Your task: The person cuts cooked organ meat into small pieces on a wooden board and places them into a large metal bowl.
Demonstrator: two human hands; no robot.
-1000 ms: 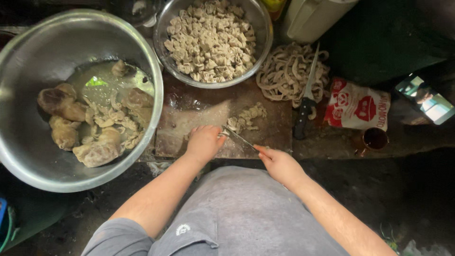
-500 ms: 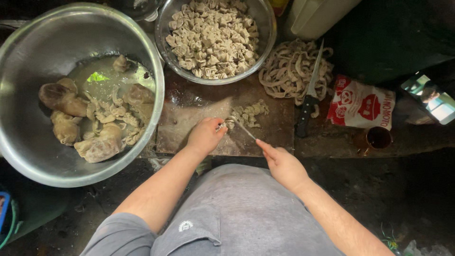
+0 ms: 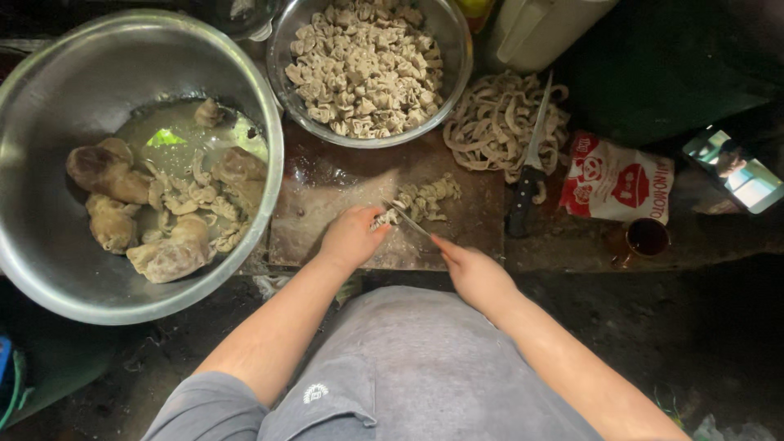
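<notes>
On a dark wet cutting board point(image 3: 343, 184) lies a small heap of pale cut offal pieces point(image 3: 429, 196). My left hand point(image 3: 349, 237) presses a strip of the meat down at the board's near edge. My right hand point(image 3: 474, 273) grips a small knife point(image 3: 406, 219) whose blade lies against the piece under my left fingers. A metal bowl point(image 3: 457, 49) behind the board is full of cut pieces. A large steel basin point(image 3: 49, 269) on the left holds whole lumps of offal in cloudy liquid.
A pile of uncut intestine strips point(image 3: 490, 122) lies right of the board with a second, black-handled knife point(image 3: 527, 175) on it. A red and white packet point(image 3: 621, 184), a small dark cup point(image 3: 645, 238) and a lit phone point(image 3: 735, 171) sit further right. A white jug point(image 3: 539, 28) stands behind.
Both hands shifted slightly toward the heap of cut pieces, and the knife moved along the strip that my left hand holds. The bowls and the other knife stayed put.
</notes>
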